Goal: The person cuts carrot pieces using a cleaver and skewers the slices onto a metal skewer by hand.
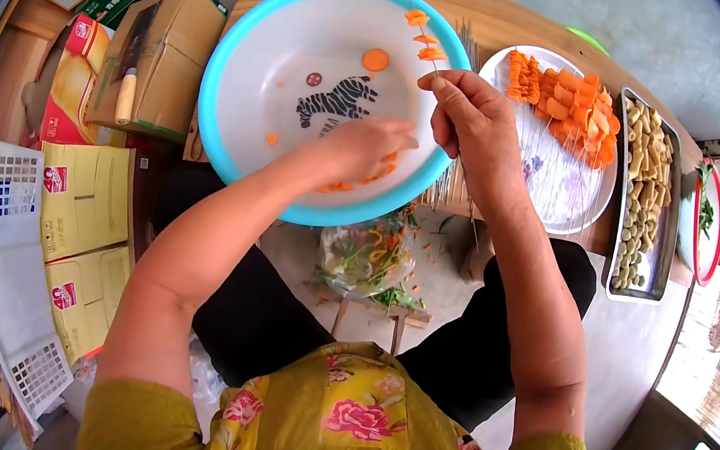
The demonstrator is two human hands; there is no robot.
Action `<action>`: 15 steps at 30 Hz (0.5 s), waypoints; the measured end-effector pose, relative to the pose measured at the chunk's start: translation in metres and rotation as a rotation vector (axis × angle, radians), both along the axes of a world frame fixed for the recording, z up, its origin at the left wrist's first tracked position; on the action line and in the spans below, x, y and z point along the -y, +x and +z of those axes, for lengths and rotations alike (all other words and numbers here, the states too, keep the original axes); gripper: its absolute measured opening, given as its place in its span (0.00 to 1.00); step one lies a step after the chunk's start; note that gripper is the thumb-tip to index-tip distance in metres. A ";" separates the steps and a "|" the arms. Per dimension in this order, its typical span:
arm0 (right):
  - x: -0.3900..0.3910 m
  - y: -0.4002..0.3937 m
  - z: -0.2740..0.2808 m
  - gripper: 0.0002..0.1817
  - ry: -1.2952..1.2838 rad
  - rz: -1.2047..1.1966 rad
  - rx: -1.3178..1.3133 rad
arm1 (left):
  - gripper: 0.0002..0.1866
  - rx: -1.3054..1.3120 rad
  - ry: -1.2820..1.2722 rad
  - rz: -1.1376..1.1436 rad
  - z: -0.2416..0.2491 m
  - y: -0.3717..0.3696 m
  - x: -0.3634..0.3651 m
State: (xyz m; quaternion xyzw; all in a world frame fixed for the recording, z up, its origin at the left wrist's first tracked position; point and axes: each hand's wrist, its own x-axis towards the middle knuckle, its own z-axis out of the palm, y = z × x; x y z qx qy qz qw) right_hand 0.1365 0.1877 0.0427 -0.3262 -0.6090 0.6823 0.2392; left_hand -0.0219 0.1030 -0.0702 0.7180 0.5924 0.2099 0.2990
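My right hand is closed round the lower part of a thin metal skewer that points up and away over the basin's rim. Several carrot slices are threaded on it, spaced apart. Inside the white basin with a blue rim, my left hand is smeared by motion, and its fingers are partly hidden. Just below that hand, more carrot slices lie along the basin's near wall. One round carrot slice rests by the zebra print on the basin floor.
Right of the basin, a white plate holds skewers loaded with carrot slices. Beyond it is a metal tray of skewered pale food. Bare skewers lie beside the basin. At left stand cardboard boxes and a knife.
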 end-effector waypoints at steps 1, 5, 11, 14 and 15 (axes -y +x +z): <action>0.000 0.001 0.000 0.12 -0.003 0.003 -0.003 | 0.24 -0.112 0.047 -0.054 -0.006 0.001 0.003; -0.002 0.003 0.001 0.12 0.007 -0.002 0.007 | 0.26 -0.310 0.031 -0.105 -0.003 0.000 0.008; -0.004 0.005 0.002 0.12 0.002 -0.001 -0.007 | 0.23 -0.378 -0.046 -0.098 -0.001 0.003 0.007; -0.004 0.005 0.002 0.12 0.003 -0.005 0.004 | 0.18 -0.358 -0.005 -0.067 0.002 0.006 0.010; -0.003 0.004 0.002 0.12 -0.006 -0.003 0.007 | 0.18 -0.358 -0.004 -0.067 -0.001 0.006 0.008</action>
